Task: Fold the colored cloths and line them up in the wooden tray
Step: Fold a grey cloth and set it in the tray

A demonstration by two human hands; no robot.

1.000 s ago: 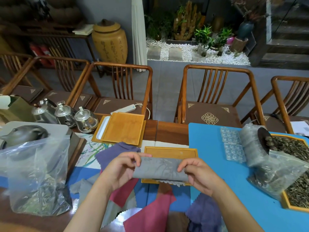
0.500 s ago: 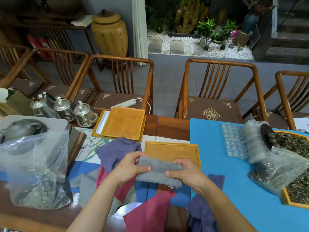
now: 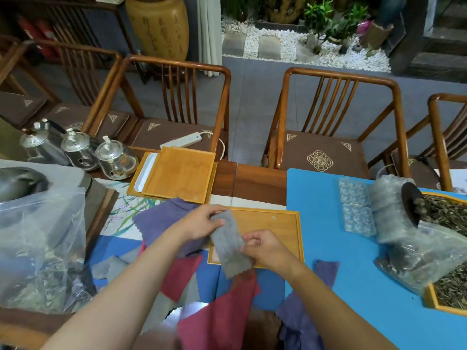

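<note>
A folded grey cloth hangs as a narrow strip over the left end of the wooden tray. My left hand pinches its upper end. My right hand grips its right edge lower down. The tray's bare floor shows to the right of the cloth. Loose cloths lie around my arms: a purple cloth at the left, red cloths below the tray, grey ones and another purple one on the blue mat.
A second wooden tray with a lid sits behind, glass teapots to its left. A clear plastic bag fills the left side. Bags and a tray of dried tea and plastic blister trays stand at the right. Chairs line the far edge.
The grey cloth has turned from a level strip held at both ends into an upright strip over the tray's left end. My hands moved forward toward the tray.
</note>
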